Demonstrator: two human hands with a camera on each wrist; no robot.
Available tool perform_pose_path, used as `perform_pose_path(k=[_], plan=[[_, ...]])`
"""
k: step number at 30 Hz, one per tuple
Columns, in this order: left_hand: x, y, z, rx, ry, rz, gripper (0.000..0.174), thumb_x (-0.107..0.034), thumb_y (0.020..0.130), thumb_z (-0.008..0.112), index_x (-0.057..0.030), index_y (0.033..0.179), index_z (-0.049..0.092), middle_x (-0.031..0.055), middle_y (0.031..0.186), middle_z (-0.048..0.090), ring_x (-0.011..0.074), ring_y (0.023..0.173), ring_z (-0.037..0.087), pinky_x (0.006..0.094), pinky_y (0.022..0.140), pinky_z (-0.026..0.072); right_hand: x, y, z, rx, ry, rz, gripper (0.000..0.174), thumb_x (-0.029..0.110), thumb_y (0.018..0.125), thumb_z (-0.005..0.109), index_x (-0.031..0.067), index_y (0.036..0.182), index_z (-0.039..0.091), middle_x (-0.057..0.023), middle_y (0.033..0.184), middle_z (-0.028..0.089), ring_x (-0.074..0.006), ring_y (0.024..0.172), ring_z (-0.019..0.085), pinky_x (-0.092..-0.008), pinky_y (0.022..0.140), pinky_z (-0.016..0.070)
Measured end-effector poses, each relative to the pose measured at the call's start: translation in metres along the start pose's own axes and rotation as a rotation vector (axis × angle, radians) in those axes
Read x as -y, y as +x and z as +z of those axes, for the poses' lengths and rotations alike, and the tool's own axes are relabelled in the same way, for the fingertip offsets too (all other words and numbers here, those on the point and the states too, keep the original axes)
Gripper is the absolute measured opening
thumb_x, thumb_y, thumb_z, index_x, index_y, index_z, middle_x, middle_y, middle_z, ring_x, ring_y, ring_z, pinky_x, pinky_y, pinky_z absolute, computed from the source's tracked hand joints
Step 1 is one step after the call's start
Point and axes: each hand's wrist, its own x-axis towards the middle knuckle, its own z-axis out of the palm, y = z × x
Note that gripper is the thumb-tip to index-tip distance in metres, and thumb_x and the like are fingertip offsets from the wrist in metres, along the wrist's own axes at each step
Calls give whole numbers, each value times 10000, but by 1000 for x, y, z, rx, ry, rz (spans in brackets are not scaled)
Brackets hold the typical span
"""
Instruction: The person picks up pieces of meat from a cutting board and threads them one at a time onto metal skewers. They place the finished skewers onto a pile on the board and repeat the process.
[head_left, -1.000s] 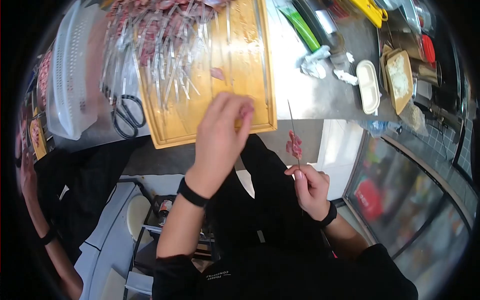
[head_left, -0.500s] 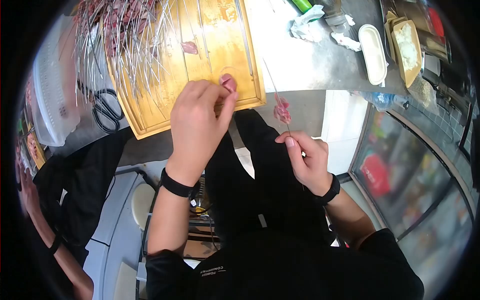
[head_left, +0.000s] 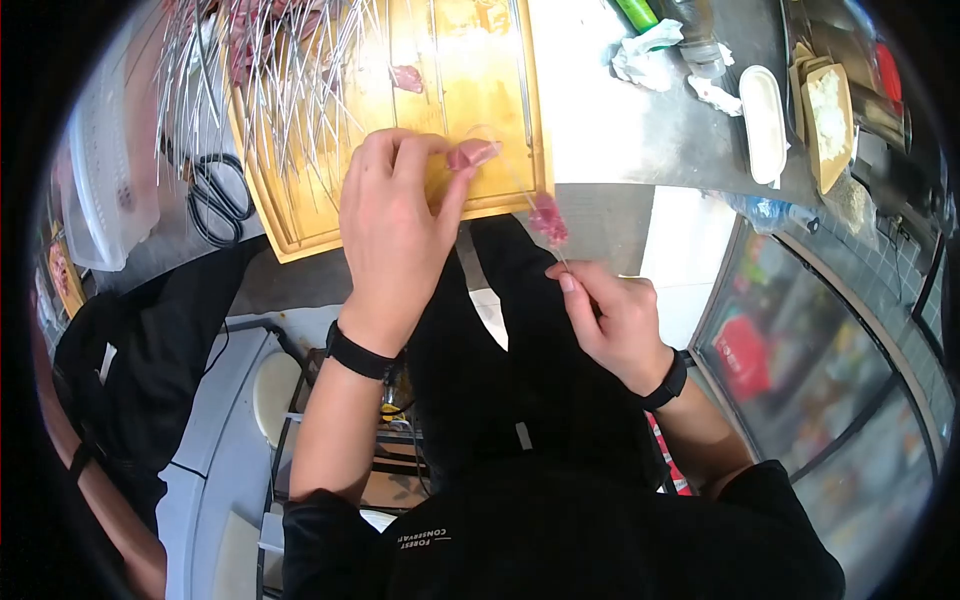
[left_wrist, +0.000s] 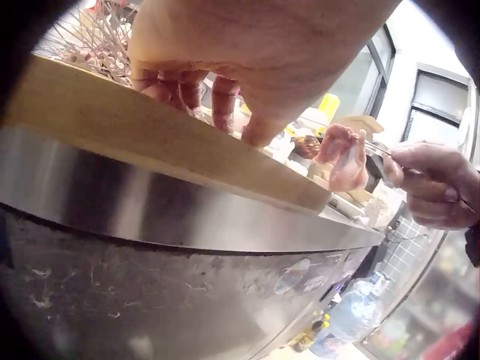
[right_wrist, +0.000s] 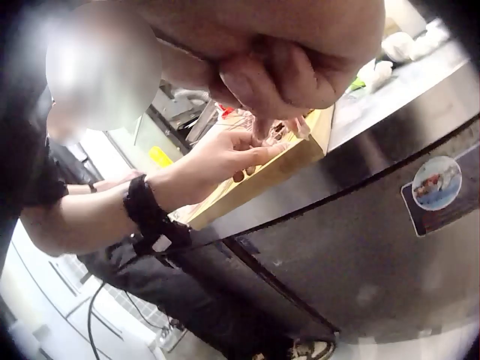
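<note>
In the head view my left hand [head_left: 392, 225] pinches a pink piece of raw meat [head_left: 470, 154] between thumb and fingertips, low over the near part of the wooden board [head_left: 490, 100]. My right hand [head_left: 618, 318] grips a thin metal skewer [head_left: 564, 258] between thumb and forefinger. Threaded on that skewer is some meat [head_left: 548, 220], just off the board's near right corner. The left wrist view shows this threaded meat [left_wrist: 345, 161] close up, in front of the right hand's fingers. Another loose meat piece [head_left: 407, 78] lies farther up the board.
Many metal skewers [head_left: 290, 120] with meat pile at the board's left. Black-handled scissors [head_left: 218, 205] and a white plastic basket [head_left: 115, 190] lie beyond them. To the right are crumpled tissues [head_left: 645, 62], a white tray [head_left: 764, 125] and a food-filled container [head_left: 828, 130]. Another person's arm [head_left: 100, 500] is at left.
My left hand has moved left over the board, and the pinched meat now shows clearly. My right hand has brought the skewer's threaded meat up and left, nearer the board's corner. The head view has shifted.
</note>
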Motion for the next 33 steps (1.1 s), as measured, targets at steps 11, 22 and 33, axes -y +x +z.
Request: perform_pose_path(k=[11,22,33], plan=[[15,-7,11,-46,-241,55,211,66,824,745,-19,1010,694,102,989,675,233,817,665,304,720,540,-4,-15,9,97,-122,-45,152,44,937,645,43,1070,720,-99,563,598,-225,451,603,-326,466,462],[13,-3,7,-2,-209,99,183,48,839,748,-18,1005,704,94,982,673,225,815,682,297,694,555,-5,-16,22,38,-99,-93,160,17,930,642,16,1076,706,-108,590,616,-223,471,619,-323,477,475],[10,-2,6,-59,-131,151,159,47,825,763,-8,971,734,101,995,673,231,872,682,296,695,557,-11,-17,40,-11,-71,-112,148,5,927,634,0,1066,686,-114,666,660,-216,504,643,-315,491,495]])
